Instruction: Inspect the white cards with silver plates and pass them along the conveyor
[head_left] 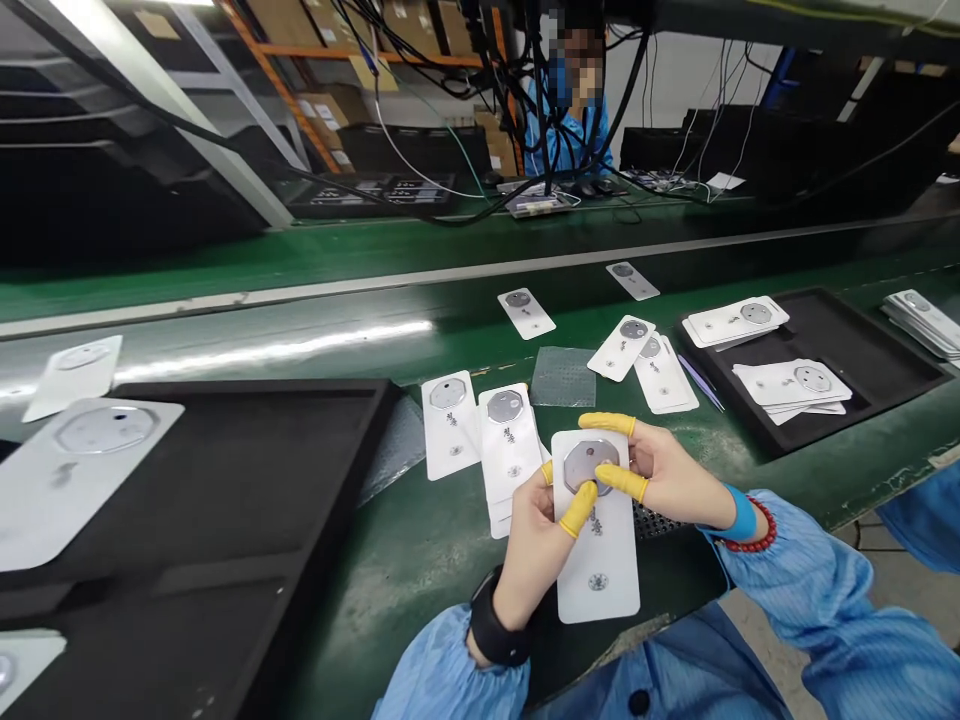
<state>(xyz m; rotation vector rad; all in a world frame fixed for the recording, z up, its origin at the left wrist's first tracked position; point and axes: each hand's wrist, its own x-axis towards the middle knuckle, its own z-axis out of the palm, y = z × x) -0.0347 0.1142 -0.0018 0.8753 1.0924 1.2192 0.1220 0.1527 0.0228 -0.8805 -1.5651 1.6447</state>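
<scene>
**Careful fingertip work at the silver patch (591, 465)**

In the head view, the patch sits on a white card (598, 575) held low at centre, above the green surface (420, 610). The left hand (532, 545) grips the card's left edge, with its yellow finger cot (579, 510) lying on the patch. The right hand (660, 475) closes from the right, pinching the patch's upper right between two cotted fingers. Only cotted fingertips meet the silver face, and the palms stay clear of it. Whether the patch is being pressed or lifted cannot be told.

Just left of the hands lie a stack of cards (510, 440) and a single card (448, 420). Above them is a clear sheet (562, 377). More cards lie in a black tray (892, 345) at the right and on a larger black tray (225, 500) at the lower left. At the top, a co-worker's blue sleeve (574, 140) shows across the bench.
</scene>
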